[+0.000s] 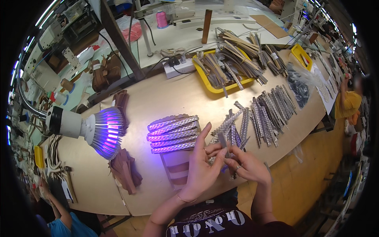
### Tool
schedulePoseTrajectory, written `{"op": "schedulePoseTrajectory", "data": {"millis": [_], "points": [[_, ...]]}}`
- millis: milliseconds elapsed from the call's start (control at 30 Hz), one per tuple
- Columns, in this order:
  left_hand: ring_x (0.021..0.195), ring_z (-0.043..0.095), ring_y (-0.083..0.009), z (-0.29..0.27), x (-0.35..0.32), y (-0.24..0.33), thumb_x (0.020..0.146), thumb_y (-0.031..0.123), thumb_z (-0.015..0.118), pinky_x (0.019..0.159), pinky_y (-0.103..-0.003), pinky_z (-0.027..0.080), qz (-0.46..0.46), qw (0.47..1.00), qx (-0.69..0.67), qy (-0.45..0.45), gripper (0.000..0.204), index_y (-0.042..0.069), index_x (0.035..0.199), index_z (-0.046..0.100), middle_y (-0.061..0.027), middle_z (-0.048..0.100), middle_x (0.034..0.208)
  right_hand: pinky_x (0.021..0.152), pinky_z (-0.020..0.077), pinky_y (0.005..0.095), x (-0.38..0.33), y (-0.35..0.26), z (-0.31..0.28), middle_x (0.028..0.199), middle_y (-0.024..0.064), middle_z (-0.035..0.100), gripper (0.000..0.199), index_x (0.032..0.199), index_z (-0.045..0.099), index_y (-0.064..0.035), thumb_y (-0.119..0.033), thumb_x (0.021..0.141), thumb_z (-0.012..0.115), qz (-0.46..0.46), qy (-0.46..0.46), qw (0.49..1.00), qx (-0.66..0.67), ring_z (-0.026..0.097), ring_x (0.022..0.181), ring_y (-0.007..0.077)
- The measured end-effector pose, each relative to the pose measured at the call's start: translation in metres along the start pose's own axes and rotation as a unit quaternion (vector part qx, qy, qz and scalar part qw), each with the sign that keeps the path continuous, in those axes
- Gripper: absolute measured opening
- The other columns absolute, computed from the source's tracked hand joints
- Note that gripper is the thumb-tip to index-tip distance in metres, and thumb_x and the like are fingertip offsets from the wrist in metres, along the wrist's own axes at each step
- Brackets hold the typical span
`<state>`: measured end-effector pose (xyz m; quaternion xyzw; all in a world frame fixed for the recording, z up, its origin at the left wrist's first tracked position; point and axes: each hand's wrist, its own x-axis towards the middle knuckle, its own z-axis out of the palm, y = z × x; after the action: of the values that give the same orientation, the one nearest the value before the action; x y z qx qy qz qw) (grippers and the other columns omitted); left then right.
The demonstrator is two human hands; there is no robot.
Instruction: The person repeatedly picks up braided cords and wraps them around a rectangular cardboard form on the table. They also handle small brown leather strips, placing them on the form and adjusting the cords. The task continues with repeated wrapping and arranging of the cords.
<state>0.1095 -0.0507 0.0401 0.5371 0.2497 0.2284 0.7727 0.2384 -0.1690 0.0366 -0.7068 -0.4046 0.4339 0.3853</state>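
Two hands work above the table's near edge: my left hand (201, 166) and right hand (246, 166) together pinch one braided strip (222, 141), fingers closed narrowly on it. Beyond it, finished strips (173, 133) lie stacked mid-table under the purple lamp (100, 132). Loose strips (268, 112) fan rightward. A yellow tray (209, 85) sits at the far edge.

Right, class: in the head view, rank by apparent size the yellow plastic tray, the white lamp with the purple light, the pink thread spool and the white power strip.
1. Yellow plastic tray
2. White lamp with the purple light, though it sits nearer the camera, so this is unsure
3. White power strip
4. Pink thread spool
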Motion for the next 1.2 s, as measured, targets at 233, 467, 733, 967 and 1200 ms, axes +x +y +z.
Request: {"op": "schedulePoseTrajectory", "data": {"millis": [233,467,733,967,1200], "points": [[0.095,0.068,-0.0245,-0.042,-0.032,0.031,0.093,-0.004,0.054,0.082,-0.033,0.058,0.261,0.960,0.086,0.054,0.022,0.002,0.112,0.045,-0.0181,0.068,0.101,0.060,0.0473,0.0310,0.001,0.010,-0.010,0.077,0.0122,0.064,0.027,0.102,0.061,-0.0022,-0.024,0.089,0.069,-0.003,0.092,0.975,-0.201,0.061,0.064,0.0206],[0.097,0.069,-0.0303,-0.079,-0.039,0.035,0.096,0.000,0.053,0.075,-0.033,0.061,0.115,0.958,-0.186,0.184,0.036,0.001,0.128,0.037,-0.0231,0.065,0.111,0.071,0.0456,0.0237,0.017,-0.027,0.018,0.095,0.0036,0.060,0.037,0.123,0.056,0.0006,-0.020,0.093,0.064,-0.081,0.036,0.975,0.203,0.057,0.079,0.0092],[0.093,0.067,-0.0183,-0.092,-0.031,0.025,0.093,-0.002,0.058,0.079,-0.029,0.059,0.153,0.931,-0.220,0.249,0.032,-0.001,0.123,0.046,-0.0133,0.063,0.114,0.062,0.0465,0.0213,0.061,-0.072,0.076,0.088,0.0069,0.064,0.034,0.122,0.057,0.0038,-0.013,0.093,0.064,-0.061,-0.017,0.971,0.233,0.058,0.067,0.0085],[0.109,0.062,-0.0194,-0.127,-0.044,0.022,0.090,-0.005,0.061,0.086,-0.031,0.057,0.067,0.965,-0.179,0.180,0.035,-0.002,0.121,0.045,-0.0120,0.061,0.114,0.067,0.0514,0.0253,0.071,-0.072,0.079,0.089,0.0070,0.065,0.016,0.099,0.070,-0.0003,0.002,0.083,0.071,-0.243,0.099,0.965,-0.011,0.064,0.076,0.0137],[0.111,0.059,-0.0187,-0.133,-0.044,0.003,0.090,-0.009,0.057,0.095,-0.032,0.052,0.118,0.959,-0.217,0.142,0.038,-0.003,0.124,0.040,-0.0139,0.054,0.121,0.069,0.0521,0.0267,0.068,-0.068,0.076,0.091,0.0085,0.065,0.019,0.094,0.073,-0.0039,0.004,0.077,0.075,-0.277,0.109,0.949,-0.105,0.065,0.083,0.0184]]}}
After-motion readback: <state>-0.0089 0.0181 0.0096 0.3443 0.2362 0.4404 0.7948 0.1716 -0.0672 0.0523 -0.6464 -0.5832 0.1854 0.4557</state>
